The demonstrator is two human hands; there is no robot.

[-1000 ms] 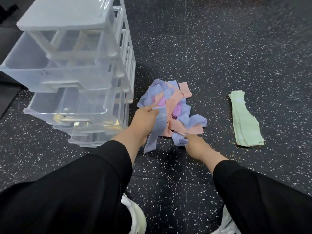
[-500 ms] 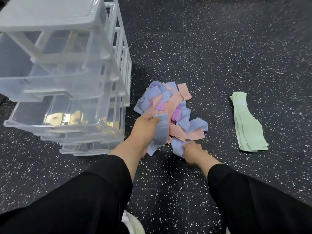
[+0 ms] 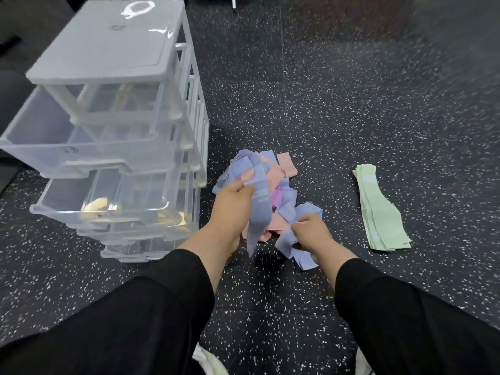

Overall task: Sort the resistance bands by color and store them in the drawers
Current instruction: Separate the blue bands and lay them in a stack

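So, far left: translucent plastic drawer unit (image 3: 113, 125) with a white frame stands on the black speckled rubber floor (image 3: 351, 90). Its upper drawer (image 3: 67, 147) is pulled out and the drawer below it (image 3: 108, 201) too; something yellowish lies inside the lower one, too blurred to identify. Lowest drawers look less extended.

Just right of the unit, the mixed pile of resistance bands (image 3: 273, 182) sits on the floor: blue, pink and a bit of purple, tangled together.

Left hand (image 3: 232, 204) is over the near-left edge of the pile, fingers closed around a blue band (image 3: 259, 209) that hangs down from the grip, lower end off the floor.

Right hand (image 3: 311, 231) is at the near-right edge of the pile, fingers curled and pinching another blue band (image 3: 290, 243) that trails toward the camera on the floor.

Both forearms bare, black sleeves (image 3: 405, 320) pushed up.

Right of the pile, well apart from it: green bands (image 3: 380, 209) stacked flat in a neat strip on the floor, untouched by either hand.
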